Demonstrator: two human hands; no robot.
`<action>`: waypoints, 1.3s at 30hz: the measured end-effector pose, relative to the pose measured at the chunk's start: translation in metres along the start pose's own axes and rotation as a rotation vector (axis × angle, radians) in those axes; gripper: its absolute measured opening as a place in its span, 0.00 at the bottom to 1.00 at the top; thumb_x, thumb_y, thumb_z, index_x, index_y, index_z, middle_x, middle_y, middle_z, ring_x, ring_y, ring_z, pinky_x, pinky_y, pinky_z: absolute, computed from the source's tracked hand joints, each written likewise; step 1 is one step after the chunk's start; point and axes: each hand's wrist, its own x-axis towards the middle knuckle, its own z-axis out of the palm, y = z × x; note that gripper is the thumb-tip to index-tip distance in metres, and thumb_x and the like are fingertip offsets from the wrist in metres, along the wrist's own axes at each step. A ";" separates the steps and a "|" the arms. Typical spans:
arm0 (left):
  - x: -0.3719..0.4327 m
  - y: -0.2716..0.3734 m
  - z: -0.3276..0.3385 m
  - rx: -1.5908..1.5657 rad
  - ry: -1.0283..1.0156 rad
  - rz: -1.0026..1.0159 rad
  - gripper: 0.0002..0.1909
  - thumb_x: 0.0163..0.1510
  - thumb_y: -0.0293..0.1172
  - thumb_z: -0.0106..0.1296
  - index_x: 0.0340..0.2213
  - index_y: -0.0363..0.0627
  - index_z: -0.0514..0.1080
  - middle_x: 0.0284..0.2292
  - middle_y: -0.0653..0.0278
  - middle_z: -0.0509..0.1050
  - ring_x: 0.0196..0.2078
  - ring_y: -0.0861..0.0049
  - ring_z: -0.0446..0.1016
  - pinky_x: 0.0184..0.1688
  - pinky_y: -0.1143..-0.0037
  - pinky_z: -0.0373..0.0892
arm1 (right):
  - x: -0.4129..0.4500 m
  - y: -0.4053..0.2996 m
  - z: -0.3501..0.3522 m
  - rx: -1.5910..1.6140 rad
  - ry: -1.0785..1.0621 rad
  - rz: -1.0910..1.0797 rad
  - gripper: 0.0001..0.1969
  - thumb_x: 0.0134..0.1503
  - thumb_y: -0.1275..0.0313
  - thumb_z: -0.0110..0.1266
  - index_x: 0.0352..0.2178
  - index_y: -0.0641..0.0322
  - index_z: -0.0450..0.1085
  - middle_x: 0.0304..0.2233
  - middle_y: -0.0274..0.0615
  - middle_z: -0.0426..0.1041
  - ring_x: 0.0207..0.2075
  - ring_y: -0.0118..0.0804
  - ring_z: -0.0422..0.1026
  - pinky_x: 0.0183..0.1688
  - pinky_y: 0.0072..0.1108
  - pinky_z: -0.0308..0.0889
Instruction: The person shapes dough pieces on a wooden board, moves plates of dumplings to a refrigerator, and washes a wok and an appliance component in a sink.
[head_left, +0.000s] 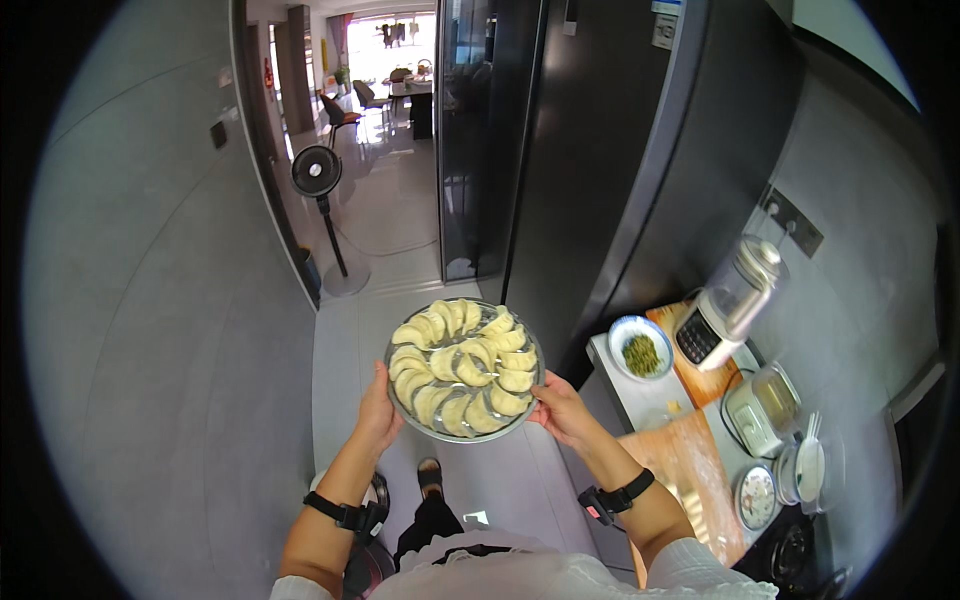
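Note:
A round metal tray of pale, crescent-shaped dumplings is held level in front of my body, above the floor. My left hand grips its left rim, and the fingers pass underneath out of sight. On the right side, my right hand clasps the rim with the thumb on top. The dumplings lie in a ring around the edge, with a few more in the middle. Each forearm wears a black strap with a small device.
The counter on my right carries a bowl of chopped greens, a blender and a floury wooden board. A tall dark refrigerator stands ahead. Beyond the doorway are a pedestal fan and chairs. A grey wall rises on the left.

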 end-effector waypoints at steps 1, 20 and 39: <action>0.038 0.014 0.001 0.003 -0.070 -0.033 0.33 0.63 0.56 0.29 0.52 0.37 0.62 0.50 0.57 0.69 0.50 0.70 0.71 0.50 0.72 0.70 | 0.029 -0.010 -0.006 0.002 0.046 -0.053 0.16 0.62 0.76 0.41 0.50 0.69 0.57 0.45 0.49 0.71 0.41 0.36 0.76 0.46 0.26 0.74; 0.677 0.182 0.172 1.535 -0.875 0.839 0.23 0.52 0.20 0.43 0.51 0.42 0.65 0.53 0.56 0.67 0.46 0.61 0.71 0.45 0.70 0.69 | 0.413 -0.167 -0.135 0.028 0.581 -0.314 0.14 0.63 0.75 0.41 0.50 0.68 0.60 0.46 0.44 0.71 0.43 0.31 0.74 0.45 0.23 0.74; 0.876 0.132 0.321 1.569 -1.242 1.620 0.04 0.47 0.28 0.49 0.24 0.43 0.73 0.37 0.63 0.71 0.16 0.73 0.73 0.21 0.70 0.71 | 0.554 -0.138 -0.049 0.028 1.143 -0.634 0.17 0.62 0.78 0.39 0.52 0.71 0.58 0.46 0.46 0.71 0.44 0.36 0.74 0.48 0.28 0.71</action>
